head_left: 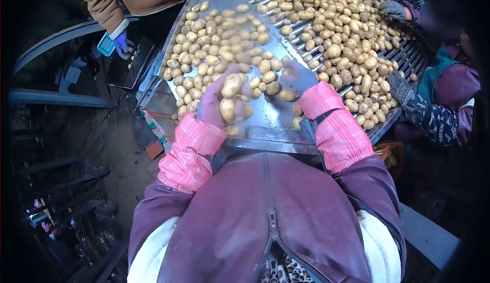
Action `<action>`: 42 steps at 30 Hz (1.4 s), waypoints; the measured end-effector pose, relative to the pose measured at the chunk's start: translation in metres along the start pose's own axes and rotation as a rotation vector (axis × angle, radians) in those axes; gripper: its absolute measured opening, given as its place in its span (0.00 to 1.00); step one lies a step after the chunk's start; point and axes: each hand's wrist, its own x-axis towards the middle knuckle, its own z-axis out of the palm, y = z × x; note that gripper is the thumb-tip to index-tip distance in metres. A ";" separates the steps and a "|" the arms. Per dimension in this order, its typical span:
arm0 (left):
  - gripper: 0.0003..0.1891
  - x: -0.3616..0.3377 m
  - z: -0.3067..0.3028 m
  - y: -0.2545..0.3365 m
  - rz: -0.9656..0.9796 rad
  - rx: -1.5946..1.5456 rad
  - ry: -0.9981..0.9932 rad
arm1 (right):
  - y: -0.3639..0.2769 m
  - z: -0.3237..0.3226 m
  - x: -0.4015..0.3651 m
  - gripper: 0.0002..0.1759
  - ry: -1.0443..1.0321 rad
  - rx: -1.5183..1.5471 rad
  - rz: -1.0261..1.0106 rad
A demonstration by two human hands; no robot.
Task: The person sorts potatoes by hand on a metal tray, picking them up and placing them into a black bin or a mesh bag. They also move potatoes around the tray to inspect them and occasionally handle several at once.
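Note:
My left hand [212, 101], in a pale purple glove, curls around potatoes [232, 86] at the near part of the metal sorting table. Its fingers are partly hidden behind them. Across a narrow gap, my right hand [300, 76], in a blue-grey glove, reaches in with loosely bent, slightly blurred fingers. Right under it lie a brownish potato [273, 88] and a paler potato [288, 95]. Pink cuffs cover both my wrists. A loose spread of potatoes [204, 40] lies beyond my left hand on the smooth metal sheet [265, 110].
A dense potato heap [337, 32] covers the slatted rollers [411, 61] on the right. Two gloved hands of co-workers, one grey [394, 10] and one patterned [400, 88], are at its edge. At upper left, another person's blue-gloved hand [122, 45] hangs beside a dark bin [130, 71].

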 end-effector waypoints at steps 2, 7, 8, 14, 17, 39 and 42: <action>0.25 -0.001 -0.003 -0.007 -0.023 0.042 -0.050 | -0.010 0.003 -0.028 0.24 0.106 0.576 0.087; 0.31 0.009 0.003 -0.027 0.007 0.119 -0.200 | -0.034 -0.025 -0.099 0.16 0.156 1.187 0.206; 0.34 0.010 0.008 -0.028 0.023 0.157 -0.232 | -0.032 -0.027 -0.110 0.16 0.181 1.205 0.211; 0.36 0.017 0.011 -0.038 -0.124 0.218 -0.189 | -0.007 -0.040 -0.164 0.13 0.478 1.019 0.233; 0.27 0.017 0.001 -0.044 -0.248 0.195 -0.082 | 0.036 -0.050 -0.176 0.11 0.390 0.999 0.289; 0.19 0.002 -0.046 -0.060 -0.336 0.188 0.365 | 0.010 -0.032 -0.123 0.25 0.408 -0.218 0.021; 0.21 -0.007 -0.022 -0.052 -0.188 0.316 0.401 | 0.024 -0.056 -0.127 0.25 0.305 -0.487 0.393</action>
